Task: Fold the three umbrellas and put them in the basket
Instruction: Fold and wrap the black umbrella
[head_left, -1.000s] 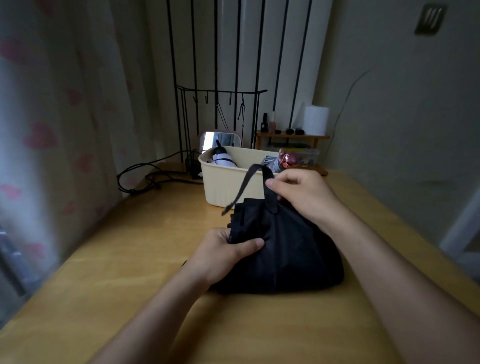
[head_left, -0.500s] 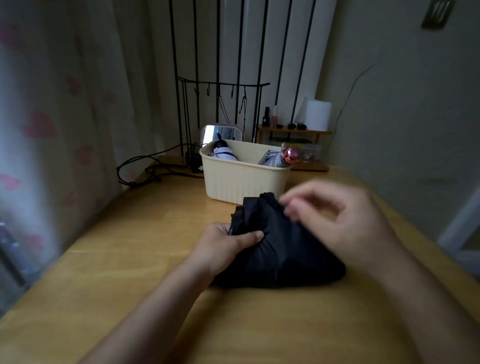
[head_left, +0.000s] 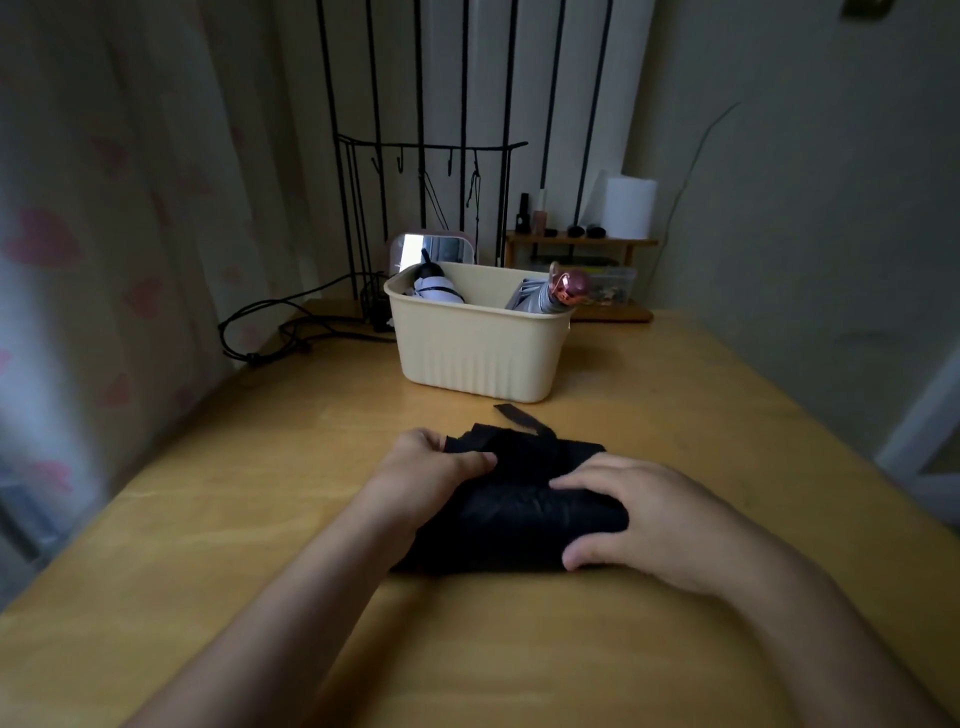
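A folded black umbrella (head_left: 511, 506) lies bunched on the wooden table in front of me. Its closing strap (head_left: 517, 415) lies loose on the table at the far end. My left hand (head_left: 428, 467) grips the fabric at the umbrella's left end. My right hand (head_left: 639, 514) rests over its right side with fingers curled around the cloth. Behind it stands a cream plastic basket (head_left: 475, 351). Inside lean a white umbrella with black trim (head_left: 436, 286) on the left and a grey umbrella with a pink metallic handle (head_left: 558, 293) on the right.
Behind the basket are a small mirror (head_left: 434, 249), a black wire rack (head_left: 426, 208) and a wooden shelf (head_left: 582, 241) with bottles and a paper roll. Black cables (head_left: 291, 332) lie at the back left. A curtain hangs along the table's left edge.
My right hand let go of the raised strap and came down onto the umbrella's right side. The strap now lies on the table. My left hand kept its grip.
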